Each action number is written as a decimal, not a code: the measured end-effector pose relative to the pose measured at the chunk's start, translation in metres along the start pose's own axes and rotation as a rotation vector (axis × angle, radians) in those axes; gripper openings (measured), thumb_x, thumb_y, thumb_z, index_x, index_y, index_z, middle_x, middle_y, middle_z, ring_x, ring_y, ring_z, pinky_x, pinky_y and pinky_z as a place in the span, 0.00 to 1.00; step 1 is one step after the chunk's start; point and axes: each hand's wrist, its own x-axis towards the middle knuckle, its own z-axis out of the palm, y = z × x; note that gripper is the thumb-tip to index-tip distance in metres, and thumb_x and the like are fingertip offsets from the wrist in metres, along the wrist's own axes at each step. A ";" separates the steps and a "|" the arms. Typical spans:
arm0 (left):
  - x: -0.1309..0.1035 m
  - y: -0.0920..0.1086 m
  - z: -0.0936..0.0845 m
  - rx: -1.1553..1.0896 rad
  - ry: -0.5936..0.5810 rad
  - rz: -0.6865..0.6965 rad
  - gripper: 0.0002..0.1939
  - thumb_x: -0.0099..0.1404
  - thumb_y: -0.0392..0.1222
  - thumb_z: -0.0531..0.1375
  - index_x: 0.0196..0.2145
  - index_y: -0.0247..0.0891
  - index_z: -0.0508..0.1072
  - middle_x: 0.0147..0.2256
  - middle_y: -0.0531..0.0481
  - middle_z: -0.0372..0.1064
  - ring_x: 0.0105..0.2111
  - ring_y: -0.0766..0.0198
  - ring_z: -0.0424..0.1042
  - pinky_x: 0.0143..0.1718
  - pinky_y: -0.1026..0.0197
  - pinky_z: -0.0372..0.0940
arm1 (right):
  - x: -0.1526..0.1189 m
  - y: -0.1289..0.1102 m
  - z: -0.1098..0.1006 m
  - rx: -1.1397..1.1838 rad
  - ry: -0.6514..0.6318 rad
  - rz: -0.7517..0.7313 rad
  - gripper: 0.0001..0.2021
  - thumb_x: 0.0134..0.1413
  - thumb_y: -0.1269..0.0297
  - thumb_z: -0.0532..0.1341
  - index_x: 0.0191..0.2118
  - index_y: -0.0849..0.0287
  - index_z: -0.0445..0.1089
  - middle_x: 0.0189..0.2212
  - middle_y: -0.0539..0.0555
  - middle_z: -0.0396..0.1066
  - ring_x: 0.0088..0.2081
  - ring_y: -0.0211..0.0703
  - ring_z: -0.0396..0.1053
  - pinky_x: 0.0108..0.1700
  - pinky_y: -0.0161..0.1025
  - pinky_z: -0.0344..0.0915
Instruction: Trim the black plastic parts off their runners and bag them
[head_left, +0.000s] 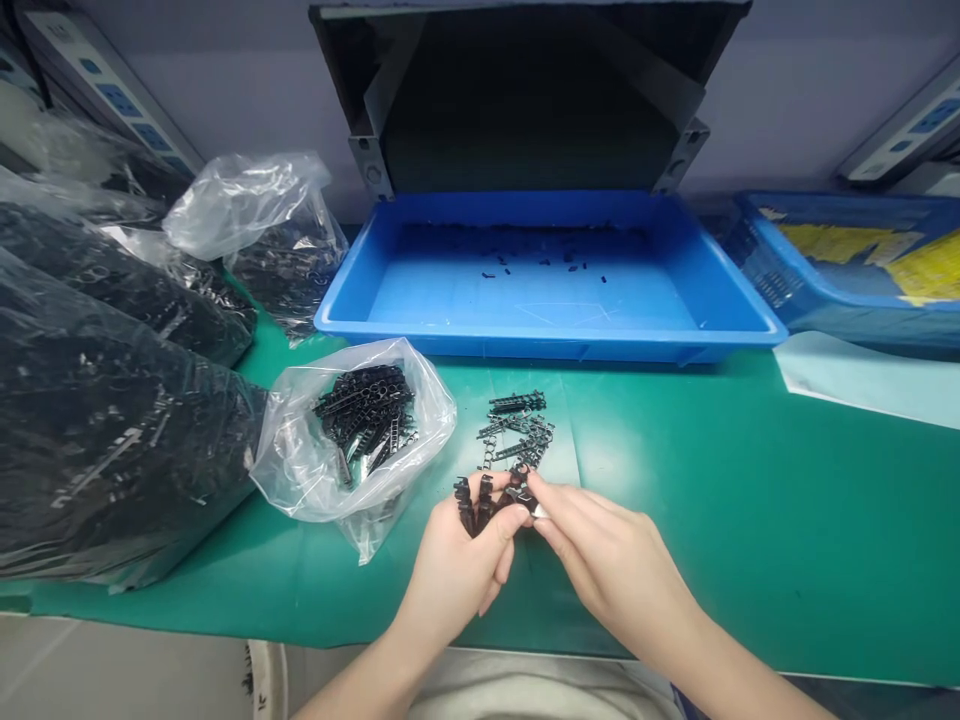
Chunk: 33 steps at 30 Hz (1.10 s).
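Observation:
My left hand [469,555] is closed around several black plastic parts [474,505], which stick up between thumb and fingers. My right hand [607,540] meets it and pinches the end of a small black plastic piece [519,490] at the left fingertips. Its exact shape is partly hidden by my fingers. Just beyond my hands, a loose pile of black ladder-like plastic strips [517,430] lies on the green mat [675,470]. To the left, an open clear plastic bag [431,400] holds many similar black strips [367,400].
A shallow blue tray [555,345] with a few small black bits stands behind the pile. Large clear bags of black parts [112,420] crowd the left side. At the right are a blue basket [847,310] with yellow sheets and a pale paper [870,380].

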 end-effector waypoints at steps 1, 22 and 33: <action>0.000 -0.001 0.001 0.003 0.013 0.006 0.11 0.59 0.44 0.55 0.38 0.36 0.63 0.09 0.63 0.54 0.06 0.76 0.47 0.06 0.75 0.42 | 0.000 -0.001 0.001 -0.013 0.020 0.005 0.17 0.64 0.67 0.44 0.51 0.65 0.63 0.39 0.54 0.74 0.34 0.43 0.72 0.27 0.37 0.67; 0.008 -0.023 0.000 -0.048 0.089 0.021 0.13 0.59 0.50 0.55 0.28 0.36 0.64 0.08 0.62 0.51 0.06 0.75 0.44 0.06 0.73 0.41 | -0.007 -0.008 0.016 -0.071 0.120 0.064 0.17 0.64 0.68 0.44 0.51 0.63 0.64 0.33 0.52 0.74 0.28 0.38 0.71 0.24 0.33 0.60; 0.004 -0.019 -0.021 0.186 0.232 0.162 0.14 0.60 0.51 0.54 0.33 0.37 0.66 0.14 0.61 0.54 0.12 0.74 0.54 0.14 0.71 0.54 | 0.081 0.058 0.000 -0.039 -0.340 0.260 0.12 0.55 0.69 0.57 0.46 0.56 0.68 0.41 0.55 0.68 0.40 0.48 0.68 0.36 0.37 0.62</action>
